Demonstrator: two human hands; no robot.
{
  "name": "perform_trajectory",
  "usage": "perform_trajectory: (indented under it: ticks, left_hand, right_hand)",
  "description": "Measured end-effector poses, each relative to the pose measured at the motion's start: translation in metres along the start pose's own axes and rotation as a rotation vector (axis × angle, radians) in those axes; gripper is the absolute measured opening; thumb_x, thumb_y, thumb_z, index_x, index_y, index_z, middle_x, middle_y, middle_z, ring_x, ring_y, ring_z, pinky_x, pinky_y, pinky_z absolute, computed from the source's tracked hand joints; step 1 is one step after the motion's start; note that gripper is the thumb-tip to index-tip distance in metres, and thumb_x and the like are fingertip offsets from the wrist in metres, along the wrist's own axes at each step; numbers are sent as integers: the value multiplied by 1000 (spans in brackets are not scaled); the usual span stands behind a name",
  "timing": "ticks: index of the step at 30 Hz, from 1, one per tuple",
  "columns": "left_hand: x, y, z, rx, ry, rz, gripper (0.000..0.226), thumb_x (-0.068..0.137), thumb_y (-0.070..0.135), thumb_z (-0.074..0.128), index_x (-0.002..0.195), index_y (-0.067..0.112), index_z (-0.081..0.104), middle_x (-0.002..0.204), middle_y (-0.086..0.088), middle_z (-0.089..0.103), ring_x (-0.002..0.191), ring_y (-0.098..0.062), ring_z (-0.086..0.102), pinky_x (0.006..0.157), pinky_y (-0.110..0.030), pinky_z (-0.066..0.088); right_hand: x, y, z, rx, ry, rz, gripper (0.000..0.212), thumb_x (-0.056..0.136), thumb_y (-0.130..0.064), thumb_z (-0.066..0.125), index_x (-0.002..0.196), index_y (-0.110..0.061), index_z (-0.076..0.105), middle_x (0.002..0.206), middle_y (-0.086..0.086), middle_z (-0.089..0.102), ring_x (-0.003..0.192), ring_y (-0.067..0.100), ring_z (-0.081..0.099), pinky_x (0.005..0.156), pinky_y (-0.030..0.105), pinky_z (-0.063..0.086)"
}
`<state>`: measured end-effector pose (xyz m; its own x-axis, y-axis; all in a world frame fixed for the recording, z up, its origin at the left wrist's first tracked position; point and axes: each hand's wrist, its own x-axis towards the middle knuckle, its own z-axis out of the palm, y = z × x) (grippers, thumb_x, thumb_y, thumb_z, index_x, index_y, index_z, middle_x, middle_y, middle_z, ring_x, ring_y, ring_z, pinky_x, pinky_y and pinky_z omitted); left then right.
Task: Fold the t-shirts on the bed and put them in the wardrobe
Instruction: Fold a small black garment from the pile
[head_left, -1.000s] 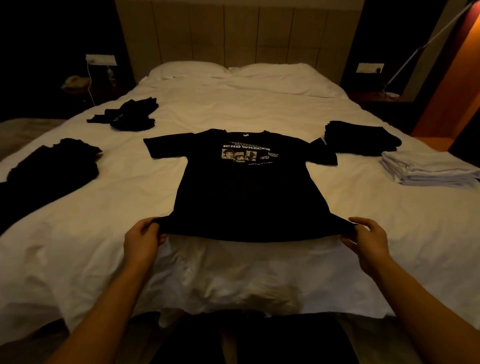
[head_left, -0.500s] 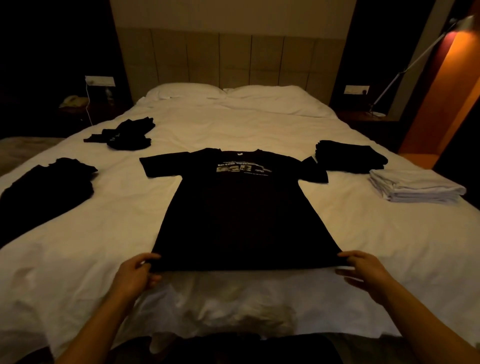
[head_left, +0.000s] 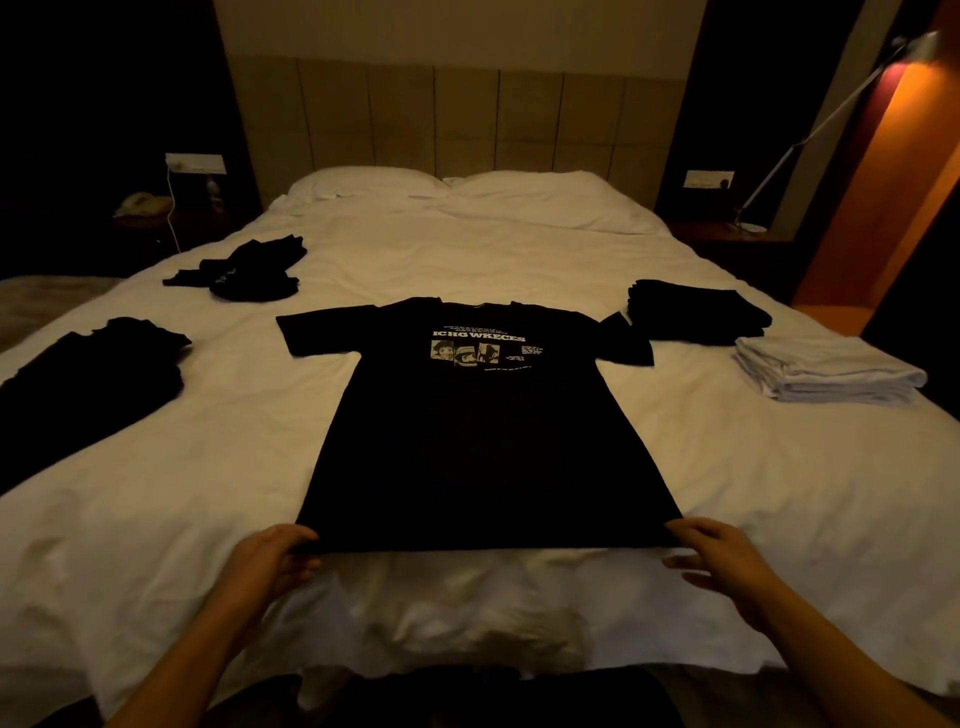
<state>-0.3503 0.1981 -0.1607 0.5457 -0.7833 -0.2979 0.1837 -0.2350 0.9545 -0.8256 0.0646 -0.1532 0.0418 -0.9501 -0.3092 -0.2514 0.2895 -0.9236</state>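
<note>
Black printed t-shirt (head_left: 483, 431) lies flat on the bed (head_left: 779, 493), soft and limp, left hand (head_left: 270, 564) pinching one hem corner, right hand (head_left: 719, 558) loosely open beside the other.

You had a matt black cloth tee (head_left: 488, 441) w/ pale print on wrinkled white cloth bedding (head_left: 779, 493); headboard (head_left: 467, 119) looked smooth, padded.

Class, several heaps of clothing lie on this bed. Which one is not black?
The folded white stack at the bed's right edge, just nearer than the folded black stack. The two heaps on the left are black too.
</note>
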Motion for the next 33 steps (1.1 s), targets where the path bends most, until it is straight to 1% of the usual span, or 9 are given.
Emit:
perform_trajectory:
  ticks: [4, 7, 11, 14, 18, 20, 27, 30, 33]
  left_hand:
    - [4, 25, 2, -125, 112, 170, 13, 95, 7, 58, 92, 1, 69, 69, -10, 71, 58, -17, 67, 55, -18, 56]
    - [6, 42, 4, -329, 101, 156, 20, 97, 16, 57, 86, 3, 66, 71, -9, 69, 54, -13, 65, 53, -18, 55]
    - [5, 14, 3, 101, 57, -49, 24, 97, 12, 57, 92, -9, 68, 73, -23, 65, 41, -15, 59, 41, -18, 48]
    - [2, 3, 3, 225, 21, -85, 25, 98, 8, 56, 94, -13, 69, 74, -28, 64, 47, -23, 59, 42, -21, 48]
    - [9, 9, -3, 512, 47, 24, 32, 99, 20, 58, 77, 3, 75, 40, -2, 50, 31, -16, 43, 42, -22, 35]
    - [16, 18, -3, 528, 67, 69, 32, 98, 23, 58, 75, 8, 75, 38, 2, 48, 32, -15, 41, 48, -25, 33]
    - [50, 64, 36, 509, -13, 230, 22, 96, 19, 61, 80, 15, 75, 60, -4, 69, 52, -19, 65, 58, -30, 52]
    - [85, 85, 59, 575, -84, 338, 16, 95, 19, 61, 86, 23, 74, 74, 1, 73, 64, -13, 69, 67, -32, 55]
    - [132, 93, 83, 756, -147, 526, 16, 95, 25, 61, 108, 26, 69, 105, 5, 68, 93, -15, 65, 78, -36, 51]
  right_hand:
    - [0, -33, 1, 265, 178, -99, 19, 101, -15, 49, 97, -7, 65, 94, 14, 70, 75, 21, 71, 75, 34, 52]
    - [0, -49, 0, 324, 202, -161, 22, 101, -18, 48, 93, -9, 66, 87, 11, 72, 76, 23, 70, 72, 34, 53]
    - [3, -10, -7, -89, 28, 83, 22, 101, -23, 52, 108, -7, 65, 108, 15, 69, 86, 32, 67, 69, 33, 48]
    - [10, 15, -10, -181, -36, 106, 24, 103, -18, 48, 121, -7, 59, 114, 14, 65, 91, 31, 66, 67, 32, 49]
    - [14, 11, -3, -324, -9, 78, 21, 101, -14, 51, 120, -6, 56, 102, 17, 63, 83, 30, 66, 62, 29, 49]
    - [21, 2, 0, -391, 81, 8, 19, 100, -13, 53, 116, -5, 59, 99, 18, 65, 79, 29, 66, 65, 33, 51]
    - [51, -62, 36, -563, 97, -192, 12, 97, -14, 56, 93, -16, 67, 88, 9, 71, 79, 28, 68, 78, 46, 55]
    - [78, -90, 64, -649, 44, -263, 11, 97, -17, 56, 95, -20, 66, 89, 3, 70, 77, 16, 66, 72, 38, 53]
    - [114, -116, 99, -731, 32, -346, 10, 98, -20, 54, 97, -24, 63, 94, -2, 66, 79, 7, 60, 64, 23, 45]
